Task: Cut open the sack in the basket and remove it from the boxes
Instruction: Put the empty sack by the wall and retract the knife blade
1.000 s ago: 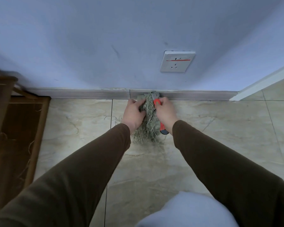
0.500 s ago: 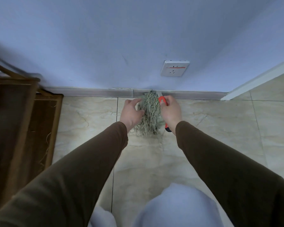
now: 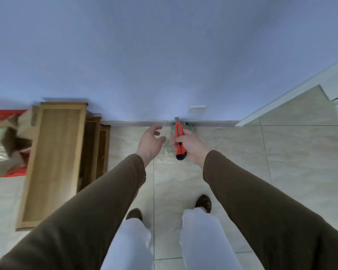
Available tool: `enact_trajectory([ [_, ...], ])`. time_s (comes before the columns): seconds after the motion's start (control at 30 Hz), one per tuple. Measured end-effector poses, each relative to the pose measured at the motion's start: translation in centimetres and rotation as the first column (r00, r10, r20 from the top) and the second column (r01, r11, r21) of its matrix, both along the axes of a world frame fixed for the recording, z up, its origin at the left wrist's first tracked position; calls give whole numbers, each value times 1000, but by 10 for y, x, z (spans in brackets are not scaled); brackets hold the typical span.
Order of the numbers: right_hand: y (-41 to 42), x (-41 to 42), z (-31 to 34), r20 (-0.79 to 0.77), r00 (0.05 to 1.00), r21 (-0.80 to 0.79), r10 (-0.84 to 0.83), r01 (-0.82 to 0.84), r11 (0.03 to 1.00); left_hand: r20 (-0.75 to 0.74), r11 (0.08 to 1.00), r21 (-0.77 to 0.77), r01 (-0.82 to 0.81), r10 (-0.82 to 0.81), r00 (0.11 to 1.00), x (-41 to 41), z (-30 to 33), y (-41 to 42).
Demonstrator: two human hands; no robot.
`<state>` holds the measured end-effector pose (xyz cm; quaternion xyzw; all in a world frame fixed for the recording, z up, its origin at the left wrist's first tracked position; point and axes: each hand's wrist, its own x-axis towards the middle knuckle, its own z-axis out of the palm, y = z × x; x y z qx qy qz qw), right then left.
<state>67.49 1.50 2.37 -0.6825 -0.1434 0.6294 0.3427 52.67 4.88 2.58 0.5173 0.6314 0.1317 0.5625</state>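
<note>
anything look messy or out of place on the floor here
Yes. A clump of loose straw-like fibres lies on the tiles by the baseboard, strands straying around it. The right hand holds an orange utility knife with its blade extended; the left hand is open.

Bare floor tiles (image 3: pixel 281 162) lie open at centre and right; wooden boxes (image 3: pixel 53 162) block the left, wall (image 3: pixel 164 55) above.

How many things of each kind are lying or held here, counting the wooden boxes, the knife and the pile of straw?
Wooden boxes: 3, one, one, one, nested side by side against the wall.
Knife: 1, in the right hand.
Straw pile: 1, on the floor below the open left hand.
Total: 5
</note>
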Motion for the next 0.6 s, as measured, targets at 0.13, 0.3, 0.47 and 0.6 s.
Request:
enact_trajectory([
  [0.13,-18,-46,83,-29,999,101,-28,31,994,37,999,-4,-50,50,998,-45,87,-12],
  [0.3,-44,-102,170,-2,1000,126,-4,4,992,146,997,-48,-66,73,987,-93,176,-38],
  [0.47,-63,-146,221,16,999,162,31,-33,986,239,993,-87,-82,101,966,-126,232,-74],
  [0.6,-82,-174,244,15,997,190,74,-76,979,307,989,-128,-72,109,945,-151,260,-112],
])
